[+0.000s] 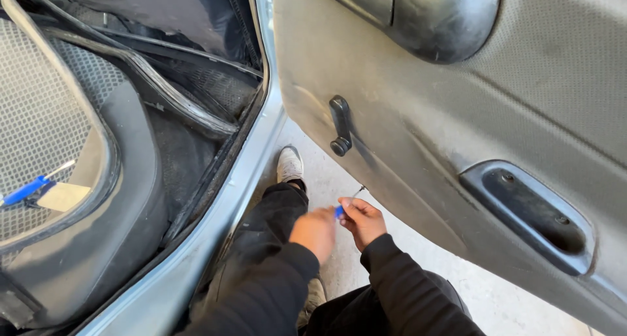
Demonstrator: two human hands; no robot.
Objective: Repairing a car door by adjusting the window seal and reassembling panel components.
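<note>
Door panel [457,127]: largest item, fills the right side and runs off the frame. Grey moulded plastic, dusty, with a woven cloth-textured upper section. Set into it are a dark oblong pull recess [529,212] with two screw heads and a small black window crank [339,126], knob end down.

Seat [98,199]: left side, dark smooth bolster around a perforated grey mesh centre; cut off at left and bottom. A second blue-handled tool [29,189] and a pale card [62,195] lie on it.

Sill [215,212]: pale blue painted metal, running diagonally between seat and floor, edged by a black rubber seal.

Floor [496,303]: pale concrete, speckled.

Person crouches, dark trousers, dark sleeves, one pale shoe [290,164] visible.

Left hand [316,233]: back toward camera, fingers curled, their tips hidden; whether they grip anything cannot be told.

Right hand [363,220]: fingers pinched on the screwdriver [339,210].

Screwdriver: low by the panel's bottom edge, between the hands. Only a sliver of blue handle shows; thin metal shaft points up and right toward the panel. Long axis diagonal. Tip too small to make out.
</note>
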